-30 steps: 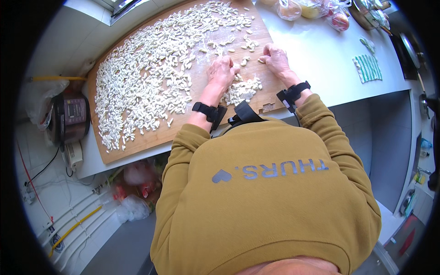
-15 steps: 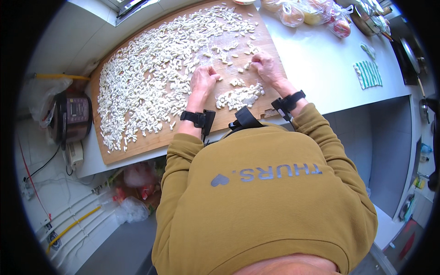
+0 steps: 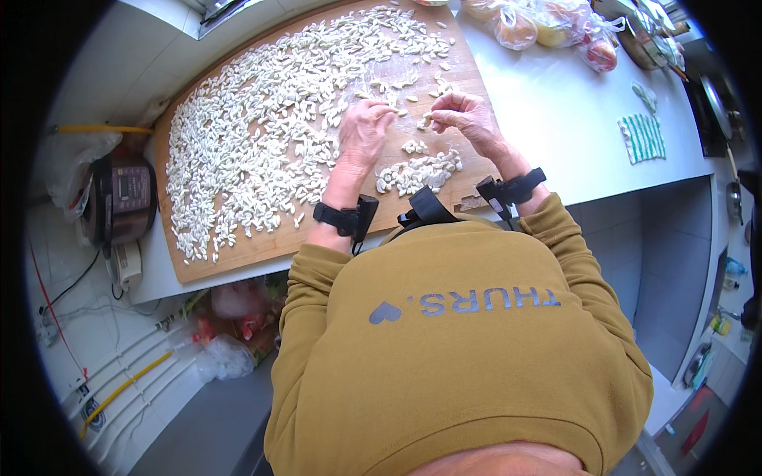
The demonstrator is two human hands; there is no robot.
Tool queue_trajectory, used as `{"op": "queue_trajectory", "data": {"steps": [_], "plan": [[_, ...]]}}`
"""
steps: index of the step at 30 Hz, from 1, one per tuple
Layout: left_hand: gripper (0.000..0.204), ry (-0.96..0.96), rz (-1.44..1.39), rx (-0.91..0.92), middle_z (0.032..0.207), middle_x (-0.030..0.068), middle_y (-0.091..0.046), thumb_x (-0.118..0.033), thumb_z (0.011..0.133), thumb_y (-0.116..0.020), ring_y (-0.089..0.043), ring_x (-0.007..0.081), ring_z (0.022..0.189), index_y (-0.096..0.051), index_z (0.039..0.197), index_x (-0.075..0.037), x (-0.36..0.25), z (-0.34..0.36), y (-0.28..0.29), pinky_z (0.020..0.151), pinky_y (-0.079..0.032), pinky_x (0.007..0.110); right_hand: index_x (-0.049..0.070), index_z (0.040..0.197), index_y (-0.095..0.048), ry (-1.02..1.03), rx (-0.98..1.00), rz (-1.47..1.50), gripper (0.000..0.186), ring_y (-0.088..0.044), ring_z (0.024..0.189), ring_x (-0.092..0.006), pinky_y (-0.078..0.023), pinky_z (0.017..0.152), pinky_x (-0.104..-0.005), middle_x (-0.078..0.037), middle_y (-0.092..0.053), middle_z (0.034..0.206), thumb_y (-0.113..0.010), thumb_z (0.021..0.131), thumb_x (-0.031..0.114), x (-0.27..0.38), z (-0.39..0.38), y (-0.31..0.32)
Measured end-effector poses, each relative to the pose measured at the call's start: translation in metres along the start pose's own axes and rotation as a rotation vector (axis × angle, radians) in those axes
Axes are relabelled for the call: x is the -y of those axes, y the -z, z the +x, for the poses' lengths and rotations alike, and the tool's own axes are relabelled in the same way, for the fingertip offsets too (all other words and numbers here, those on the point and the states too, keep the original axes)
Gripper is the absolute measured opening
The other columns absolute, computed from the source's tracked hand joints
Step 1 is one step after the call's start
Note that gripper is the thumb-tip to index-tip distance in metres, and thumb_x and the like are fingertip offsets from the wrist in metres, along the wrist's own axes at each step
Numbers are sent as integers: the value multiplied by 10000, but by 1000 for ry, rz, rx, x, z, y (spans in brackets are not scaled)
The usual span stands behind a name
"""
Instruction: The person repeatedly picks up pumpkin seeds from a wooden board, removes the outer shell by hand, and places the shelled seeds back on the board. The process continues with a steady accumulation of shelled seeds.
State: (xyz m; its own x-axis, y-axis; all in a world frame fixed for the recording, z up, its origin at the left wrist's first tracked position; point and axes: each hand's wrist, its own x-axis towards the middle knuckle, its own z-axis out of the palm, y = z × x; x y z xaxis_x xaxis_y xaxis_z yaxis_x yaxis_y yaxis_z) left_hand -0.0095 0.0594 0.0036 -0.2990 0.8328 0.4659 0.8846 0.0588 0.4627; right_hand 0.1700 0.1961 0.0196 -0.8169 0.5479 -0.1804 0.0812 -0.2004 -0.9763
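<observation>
Small white dough pieces [image 3: 246, 151], curled and elongated, cover most of a floured wooden board [image 3: 468, 75]. Above the board's right half, my left hand [image 3: 363, 133] is closed with its fingertips pinched together; what they hold, if anything, is too small to make out. Facing it, my right hand [image 3: 470, 123] has thumb and fingers pinched on a small dough piece [image 3: 426, 121]. Between my hands and my body lies a heap of plumper, floury dough lumps [image 3: 419, 172], with a small cluster [image 3: 413, 147] just beyond it. Each wrist wears a black strap with a small device.
The board rests on a white counter [image 3: 548, 119]. A green-striped cloth [image 3: 641, 137] lies to the right, bagged fruit [image 3: 548, 28] and a pot [image 3: 641, 40] at the back right. A dark electric cooker [image 3: 123, 194] stands left of the board, near a yellow pipe [image 3: 103, 128].
My left hand has moved up and right, its fingertips nearer the right hand. My right hand has shifted slightly, its fingers turned more toward the left hand. The whole view has shifted a little.
</observation>
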Motion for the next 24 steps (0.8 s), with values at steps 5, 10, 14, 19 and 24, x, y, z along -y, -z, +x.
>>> {"op": "queue_trajectory", "data": {"steps": [5, 10, 14, 19, 24], "plan": [[148, 255, -769, 158, 786, 53, -685, -57, 833, -654, -624, 98, 680, -679, 959, 17, -43, 3, -10, 625, -508, 234, 2, 915, -629, 51, 50, 19, 106, -600, 724, -114, -501, 689, -248, -48, -635, 809, -652, 843, 76, 4, 0, -8], [129, 511, -773, 137, 805, 31, -661, -67, 895, -587, -624, 89, 705, -666, 972, -2, -31, 1, -5, 662, -533, 230, 12, 872, -645, 74, -75, -346, 71, -590, 697, -100, -493, 647, -239, -27, -632, 794, -662, 812, 47, 0, -4, 10], [196, 797, -1205, 164, 864, 37, -642, -136, 951, -524, -617, 84, 717, -632, 1060, -13, -16, -6, 2, 649, -537, 216, 59, 750, -621, 256, -227, -1202, 88, -556, 772, -214, -420, 773, -331, -38, -580, 803, -701, 723, 84, -21, -13, 17], [205, 893, -1242, 245, 873, 50, -647, -130, 943, -536, -596, 60, 711, -616, 1100, -26, -17, -9, -2, 640, -526, 198, 77, 787, -638, 250, -409, -1135, 96, -582, 882, -245, -409, 830, -379, -63, -614, 878, -704, 721, 102, -38, 5, 23], [169, 884, -1209, 275, 887, 63, -664, -99, 909, -587, -600, 66, 689, -600, 1064, -32, -24, -6, -5, 617, -518, 188, 11, 942, -640, 310, -332, -820, 165, -614, 843, -254, -483, 757, -331, -111, -640, 918, -634, 781, 50, -31, 9, 26]]}}
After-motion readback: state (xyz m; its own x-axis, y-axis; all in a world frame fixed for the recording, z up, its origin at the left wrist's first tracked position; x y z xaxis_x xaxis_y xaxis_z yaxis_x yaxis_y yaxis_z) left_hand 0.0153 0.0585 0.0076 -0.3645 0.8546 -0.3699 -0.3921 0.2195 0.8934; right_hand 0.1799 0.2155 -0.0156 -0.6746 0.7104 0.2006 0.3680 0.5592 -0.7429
